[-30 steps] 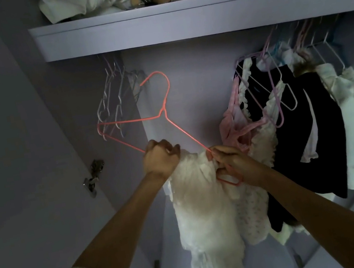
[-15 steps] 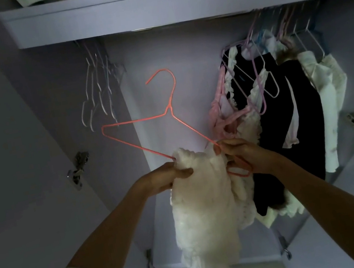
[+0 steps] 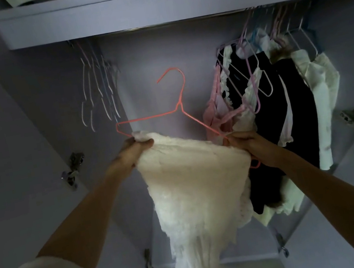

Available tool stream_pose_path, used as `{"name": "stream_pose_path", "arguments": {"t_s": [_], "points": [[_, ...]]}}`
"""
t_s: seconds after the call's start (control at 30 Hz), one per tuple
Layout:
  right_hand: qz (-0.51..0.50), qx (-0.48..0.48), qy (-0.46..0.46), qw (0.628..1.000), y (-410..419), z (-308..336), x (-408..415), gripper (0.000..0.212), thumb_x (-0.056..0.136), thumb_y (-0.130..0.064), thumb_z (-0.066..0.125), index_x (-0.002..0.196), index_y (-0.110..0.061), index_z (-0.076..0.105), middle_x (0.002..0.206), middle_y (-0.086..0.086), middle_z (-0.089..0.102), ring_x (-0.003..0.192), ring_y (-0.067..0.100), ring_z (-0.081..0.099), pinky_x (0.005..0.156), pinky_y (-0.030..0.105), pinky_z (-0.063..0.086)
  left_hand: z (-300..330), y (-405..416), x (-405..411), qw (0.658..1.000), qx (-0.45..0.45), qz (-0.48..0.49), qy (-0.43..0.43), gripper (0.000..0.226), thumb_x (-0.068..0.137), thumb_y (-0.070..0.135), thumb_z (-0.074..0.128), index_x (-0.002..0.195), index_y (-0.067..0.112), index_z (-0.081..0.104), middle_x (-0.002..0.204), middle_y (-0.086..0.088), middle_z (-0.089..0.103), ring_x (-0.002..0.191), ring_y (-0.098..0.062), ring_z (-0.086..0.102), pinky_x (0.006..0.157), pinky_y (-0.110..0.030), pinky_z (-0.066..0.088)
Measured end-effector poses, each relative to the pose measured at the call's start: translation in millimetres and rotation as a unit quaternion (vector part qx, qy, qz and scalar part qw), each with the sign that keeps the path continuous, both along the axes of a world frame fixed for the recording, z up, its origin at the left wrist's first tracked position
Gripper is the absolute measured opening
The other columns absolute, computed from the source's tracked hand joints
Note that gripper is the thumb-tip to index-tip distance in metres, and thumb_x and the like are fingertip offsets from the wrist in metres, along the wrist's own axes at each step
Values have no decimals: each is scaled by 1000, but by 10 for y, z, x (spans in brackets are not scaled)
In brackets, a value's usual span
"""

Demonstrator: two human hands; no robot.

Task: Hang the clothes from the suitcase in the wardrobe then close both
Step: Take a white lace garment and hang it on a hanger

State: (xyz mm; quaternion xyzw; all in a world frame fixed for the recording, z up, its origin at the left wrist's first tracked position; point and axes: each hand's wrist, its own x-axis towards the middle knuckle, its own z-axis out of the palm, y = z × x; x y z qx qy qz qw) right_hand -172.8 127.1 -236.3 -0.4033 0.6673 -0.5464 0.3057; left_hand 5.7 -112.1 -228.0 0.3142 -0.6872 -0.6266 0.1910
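Head view: looks up into the open wardrobe [image 3: 179, 46], under the shelf [image 3: 160, 2].
Empty hangers [image 3: 98, 93]: bunch on the rail at left, nothing on them.
Left hand [image 3: 131, 155]: fingers curled round one top corner of the white garment [image 3: 195, 192], right at the left tip of the pink hanger [image 3: 178, 107].
White garment: stretched between both hands below the hanger, rest hangs down; not yet on the rail.
Pink hanger: held in front of the wardrobe back, hook up and free, tilted with the right end lower.
Right hand [image 3: 248, 147]: clamped on the hanger's right arm together with the other garment corner.
Hung clothes [image 3: 285, 110]: black, white and pink pieces already on the rail at right.
Progress: partly done, judging by the hung clothes; this piece is mid-threading. Left: seat it, hook it on the rail, close up. Suitcase not in view, so remaining clothes cannot be told.
Change: hands have moved apart, left hand has slid out to the hanger's left tip, garment now spread wide instead of bunched; camera has shifted a little.
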Motion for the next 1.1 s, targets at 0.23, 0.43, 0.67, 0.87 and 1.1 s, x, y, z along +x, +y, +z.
{"name": "stream_pose_path", "arguments": {"t_s": [0.23,0.43,0.67,0.87,1.1], "points": [[90,16,66,994,-134,256,51,28,98,-13,40,72,-16,51,64,-1,44,59,7,41,56,17,36,172,-23,-91,915,-351,131,-149,47,93,32,51,128,3,40,112,-28,60,109,-45,54,88,-45,44],[56,-41,132,989,-185,216,51,27,96,-25,43,76,-7,46,57,-9,45,52,-2,38,54,10,32,217,-40,-91,893,-376,185,-167,52,95,40,45,137,9,38,120,-27,58,114,-47,50,93,-45,40],[-147,-98,319,931,-353,197,36,42,88,-31,39,96,1,64,62,-9,52,56,3,49,57,12,36,432,-168,-87,823,-475,263,-166,45,94,38,47,118,1,50,116,-25,58,125,-35,39,105,-43,20],[-211,-95,440,867,-331,248,10,44,93,-36,33,97,-6,65,78,17,68,64,36,64,60,40,52,567,-232,-97,750,-583,174,-258,39,93,31,45,120,2,45,106,-27,63,105,-42,56,97,-42,35],[-250,-68,562,785,-289,269,-66,28,90,-19,37,91,-7,62,92,17,61,56,37,60,48,37,52,558,-316,-120,828,-464,92,-301,41,87,37,59,118,13,46,114,-14,61,109,-35,57,88,-40,44]]}}
